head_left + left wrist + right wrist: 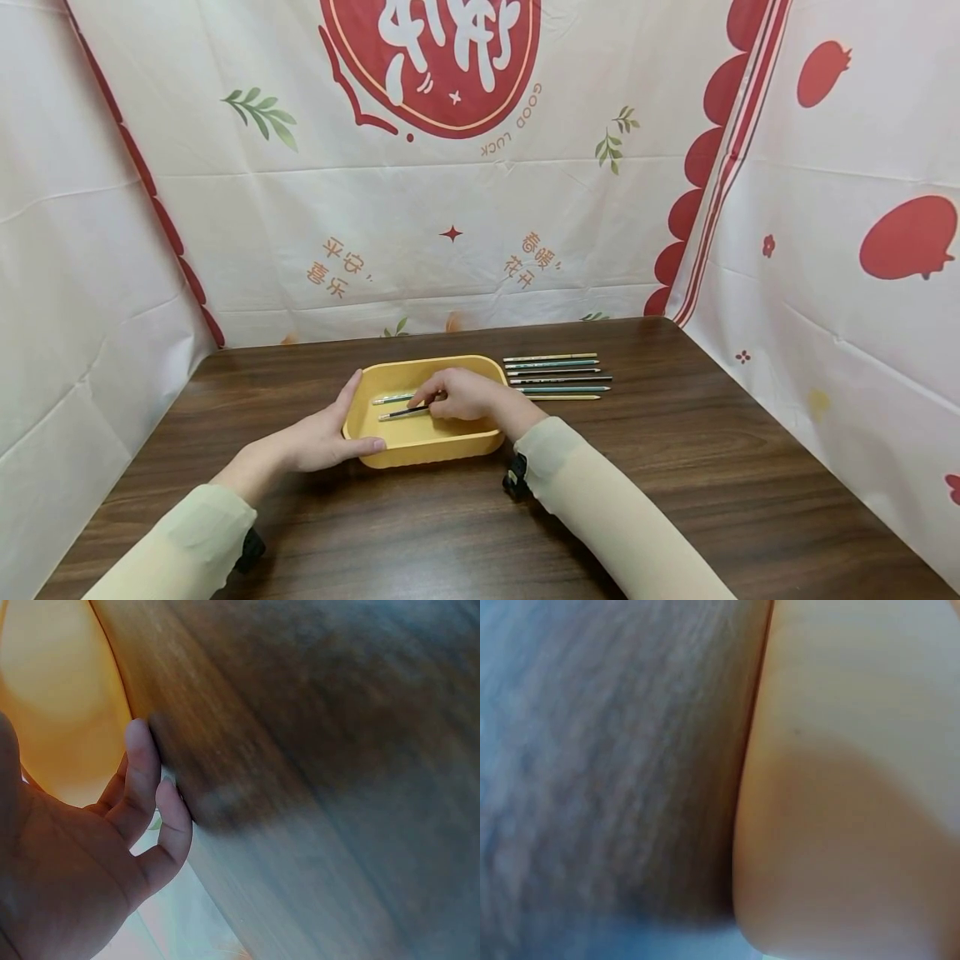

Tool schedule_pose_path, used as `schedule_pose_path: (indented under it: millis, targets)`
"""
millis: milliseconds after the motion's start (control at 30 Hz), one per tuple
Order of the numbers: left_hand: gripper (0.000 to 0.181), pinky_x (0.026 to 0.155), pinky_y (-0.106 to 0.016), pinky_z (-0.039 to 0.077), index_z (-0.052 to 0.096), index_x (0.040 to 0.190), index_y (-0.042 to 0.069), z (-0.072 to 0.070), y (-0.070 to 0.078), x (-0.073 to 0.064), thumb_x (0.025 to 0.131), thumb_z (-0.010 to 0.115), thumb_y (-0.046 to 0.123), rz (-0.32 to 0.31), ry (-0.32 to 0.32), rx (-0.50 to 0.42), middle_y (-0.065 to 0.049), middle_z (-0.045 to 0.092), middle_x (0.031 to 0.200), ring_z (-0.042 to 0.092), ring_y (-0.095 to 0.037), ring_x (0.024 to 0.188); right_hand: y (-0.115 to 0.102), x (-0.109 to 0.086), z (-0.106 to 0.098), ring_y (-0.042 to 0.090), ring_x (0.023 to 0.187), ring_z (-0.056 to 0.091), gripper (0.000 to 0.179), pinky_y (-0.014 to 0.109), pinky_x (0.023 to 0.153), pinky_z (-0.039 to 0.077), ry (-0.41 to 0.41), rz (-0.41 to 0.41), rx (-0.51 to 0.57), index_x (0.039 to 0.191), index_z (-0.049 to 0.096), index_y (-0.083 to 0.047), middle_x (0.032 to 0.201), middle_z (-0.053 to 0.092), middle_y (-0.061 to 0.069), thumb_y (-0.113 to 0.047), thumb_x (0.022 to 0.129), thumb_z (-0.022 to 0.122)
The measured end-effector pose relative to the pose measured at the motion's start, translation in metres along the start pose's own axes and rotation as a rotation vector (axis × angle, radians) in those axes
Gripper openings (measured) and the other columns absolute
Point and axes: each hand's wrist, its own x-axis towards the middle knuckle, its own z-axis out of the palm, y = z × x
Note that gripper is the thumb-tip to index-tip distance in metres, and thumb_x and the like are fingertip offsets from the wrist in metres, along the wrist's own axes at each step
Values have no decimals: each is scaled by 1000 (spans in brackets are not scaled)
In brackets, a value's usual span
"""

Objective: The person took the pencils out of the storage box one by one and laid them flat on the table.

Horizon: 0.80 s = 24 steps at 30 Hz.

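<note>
A yellow plastic box [431,452] with rounded corners stands on the table. My left hand [326,435] holds its left end, thumb over the front wall and fingers along the left side. In the left wrist view, the fingers [142,761] curl beside the yellow wall. My right hand [467,395] reaches inside and pinches a dark pencil [403,412], whose eraser end points left. Behind it in the box lies a green pencil [390,400], partly hidden by the right hand. The right wrist view has only the box's outer wall [840,787], without the hand.
Several pencils [558,380] lie side by side on the table right of the box, the nearest a yellow one [570,397]. The brown wooden table [675,450] meets a printed cloth backdrop [450,192] at its rear and sides.
</note>
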Motion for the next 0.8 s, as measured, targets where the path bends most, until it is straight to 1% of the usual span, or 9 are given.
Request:
schedule_pose_path:
  millis: [67,167,400,567,633,800]
  targets:
    - [134,127,-68,32,-20,174,11,0,0,0,97,76,65,-1,-2,-2,-37,20,176,39,-49,158,-2,0,0,4,83,53,33,20,76,44,6,5,13,125,85,-19,96,68,-5,-1,102,68]
    - [134,127,-68,33,-20,174,12,0,-1,1,97,76,64,-1,-1,-3,-38,21,176,40,-49,158,-2,0,0,4,86,56,30,21,79,46,17,8,16,124,85,-20,99,70,-4,-4,104,70]
    - [133,127,-67,33,-19,174,10,0,-2,1,98,76,63,10,4,2,-38,22,176,41,-49,157,-3,0,-3,6,91,59,29,21,80,49,44,13,40,125,85,-21,113,78,-2,-5,104,71]
    - [134,127,-67,32,-20,174,10,1,-3,1,97,75,66,6,-3,-3,-38,21,176,40,-49,158,-4,-2,-5,6,89,60,29,22,77,51,83,23,73,125,85,-23,116,77,-2,-7,105,71]
    - [134,127,-68,32,-20,174,11,1,-3,1,97,75,65,3,-6,-6,-38,21,176,39,-49,158,-6,-3,-8,6,89,61,29,23,78,52,106,24,87,125,85,-24,115,76,-2,-8,106,71]
    - [133,128,-68,31,-21,174,11,0,-2,1,98,76,64,3,-5,-12,-38,20,176,39,-49,158,-15,-7,-24,8,95,64,27,25,84,54,169,-11,92,126,85,-25,117,76,-1,-12,107,71]
